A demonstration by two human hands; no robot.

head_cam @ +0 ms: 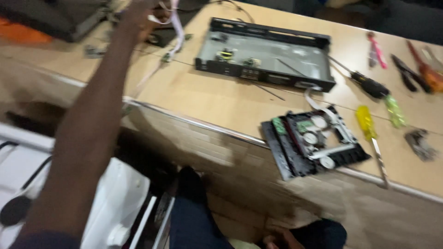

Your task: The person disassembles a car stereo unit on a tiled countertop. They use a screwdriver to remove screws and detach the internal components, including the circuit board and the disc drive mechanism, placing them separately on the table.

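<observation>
My left hand [140, 16]: raised at the far table [217, 99] edge, closed on a pale flat ribbon cable [176, 25]. Nearby: open black metal player chassis [265, 53]; black disc-drive mechanism [314, 140], overhanging the near edge.

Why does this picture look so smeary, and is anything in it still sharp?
Head view: motion blur smears the whole frame, worst on the left arm and its hand at the top edge; the disc drive mechanism and open black chassis stay recognisable, though soft; lighting is even, with no strong glare.

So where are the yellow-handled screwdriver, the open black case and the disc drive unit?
Yellow-handled screwdriver [366, 121], head view, on its handle.
Open black case [277, 54], head view, grey floor.
Disc drive unit [314, 143], head view, middle.
</observation>
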